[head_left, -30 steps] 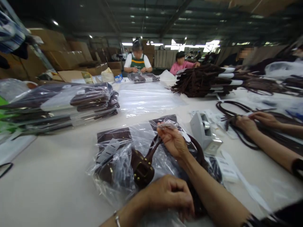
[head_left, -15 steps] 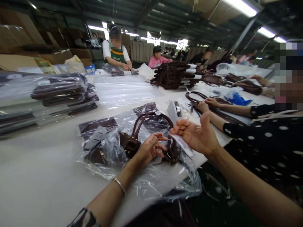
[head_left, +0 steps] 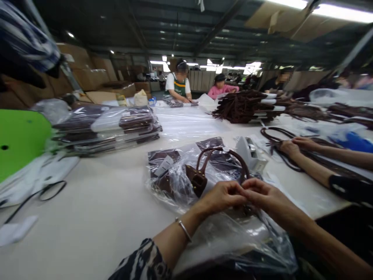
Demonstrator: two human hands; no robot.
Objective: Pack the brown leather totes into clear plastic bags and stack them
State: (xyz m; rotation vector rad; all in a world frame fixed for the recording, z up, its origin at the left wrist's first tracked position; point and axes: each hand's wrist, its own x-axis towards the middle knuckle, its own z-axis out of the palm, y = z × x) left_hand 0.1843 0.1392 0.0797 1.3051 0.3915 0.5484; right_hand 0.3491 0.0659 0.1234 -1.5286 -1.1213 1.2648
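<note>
In front of me a dark brown handbag (head_left: 194, 179) lies partly inside a crinkled clear plastic bag (head_left: 171, 202). Its rounded handles (head_left: 210, 151) stick up out of the plastic. A light hang tag (head_left: 164, 166) shows on the left part of the bag. My left hand (head_left: 223, 197) and my right hand (head_left: 268, 198) meet over the near end of the handles, fingertips pinched together. Whatever lies between the fingers is too small or hidden. Loose plastic hangs over the table edge below my hands.
A white device (head_left: 250, 155) stands just behind the handbag. Plastic-wrapped brown bags (head_left: 110, 128) are stacked at left, beside a green panel (head_left: 23, 142). A heap of brown straps (head_left: 247, 107) lies farther back. A co-worker's hands (head_left: 291, 147) handle brown straps at right.
My hands have come together, and both are now pinched closed; the white card at my right hand no longer shows. The view has turned left, bringing the green panel into sight.
</note>
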